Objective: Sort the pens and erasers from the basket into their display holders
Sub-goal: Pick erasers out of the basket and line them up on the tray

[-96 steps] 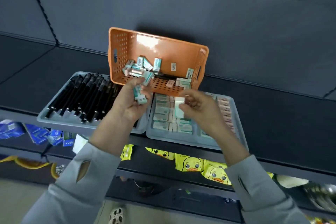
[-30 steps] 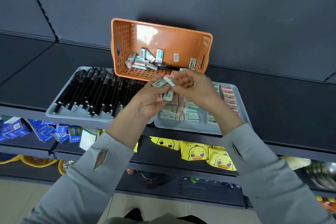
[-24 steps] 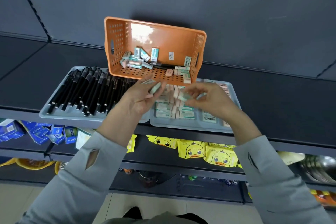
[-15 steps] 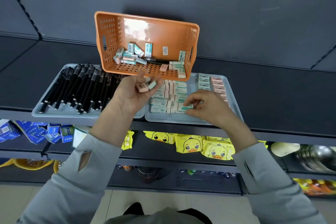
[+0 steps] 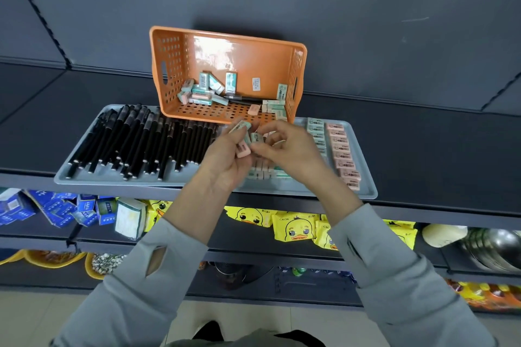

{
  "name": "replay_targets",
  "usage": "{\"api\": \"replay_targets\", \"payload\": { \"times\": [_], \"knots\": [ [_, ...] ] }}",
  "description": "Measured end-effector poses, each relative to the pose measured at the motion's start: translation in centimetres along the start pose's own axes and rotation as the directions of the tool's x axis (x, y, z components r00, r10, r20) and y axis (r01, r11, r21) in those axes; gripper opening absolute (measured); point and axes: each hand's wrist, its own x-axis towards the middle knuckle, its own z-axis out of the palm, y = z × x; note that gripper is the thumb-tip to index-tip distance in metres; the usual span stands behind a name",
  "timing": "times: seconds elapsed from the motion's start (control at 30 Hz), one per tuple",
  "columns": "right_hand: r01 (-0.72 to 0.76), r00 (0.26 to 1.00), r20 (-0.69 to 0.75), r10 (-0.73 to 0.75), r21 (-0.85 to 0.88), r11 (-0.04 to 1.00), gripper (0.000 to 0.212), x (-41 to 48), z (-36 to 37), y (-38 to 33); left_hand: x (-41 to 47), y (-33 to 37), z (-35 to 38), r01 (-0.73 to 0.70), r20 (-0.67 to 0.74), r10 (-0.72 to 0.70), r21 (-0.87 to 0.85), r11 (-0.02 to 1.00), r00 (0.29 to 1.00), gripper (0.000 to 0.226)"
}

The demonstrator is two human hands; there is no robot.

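I read left hand (image 5: 225, 162) gripping spare erasers (image 5: 243, 149) as buffer; right hand (image 5: 290, 149) pinches one green eraser (image 5: 255, 137), probably for the eraser tray (image 5: 365, 180).

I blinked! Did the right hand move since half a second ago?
Yes. The right hand has left the front of the eraser tray and gone back toward the orange basket, meeting the left hand.
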Motion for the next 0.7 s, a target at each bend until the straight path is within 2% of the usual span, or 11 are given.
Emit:
{"api": "replay_targets", "payload": {
  "times": [0.07, 0.13, 0.2, 0.3, 0.37, 0.47, 0.57, 0.7],
  "knots": [
    [0.004, 1.0, -0.029, -0.004, 0.009, 1.0, 0.026, 0.5, -0.1, -0.1, 0.2, 0.1, 0.1, -0.013, -0.021, 0.012, -0.031, 0.999, 1.0, 0.032],
    [-0.031, 0.998, -0.048, 0.036, 0.109, 0.994, 0.032, 0.9, -1.2, 0.0, 0.1, 0.7, 0.0, 0.005, -0.02, -0.007, -0.071, 0.997, 1.0, 0.03],
    [-0.067, 0.996, -0.045, 0.079, 0.227, 0.972, 0.034, 1.1, -2.5, 0.3, -0.1, 1.3, -0.3, 0.035, -0.042, -0.041, -0.128, 0.991, 0.998, 0.023],
    [-0.105, 0.991, -0.055, 0.122, 0.25, 0.963, 0.029, 1.1, -3.7, 1.4, -0.1, 1.7, -0.7, 0.122, -0.051, -0.134, -0.194, 0.973, 0.99, 0.021],
    [-0.109, 0.987, -0.087, 0.132, 0.234, 0.966, 0.026, 0.9, -4.7, 2.2, 0.0, 1.6, -0.6, 0.18, -0.027, -0.183, -0.109, 0.978, 0.983, 0.02],
    [-0.121, 0.964, -0.196, 0.179, 0.275, 0.954, 0.023, 0.5, -7.1, 3.1, 0.5, 1.1, -0.2, 0.161, -0.046, -0.157, 0.101, 0.982, 0.987, 0.023],
    [-0.1, 0.95, -0.26, 0.172, 0.267, 0.958, 0.019, 0.0, -9.8, 4.2, 1.1, 0.4, 0.6, 0.147, -0.031, -0.144, 0.237, 0.96, 0.989, 0.027],
    [-0.123, 0.973, -0.167, 0.16, 0.213, 0.969, 0.018, -1.5, -11.5, 5.4, 1.4, -1.0, 1.7, 0.124, 0.002, -0.132, 0.34, 0.932, 0.991, 0.027]
  ]
}}
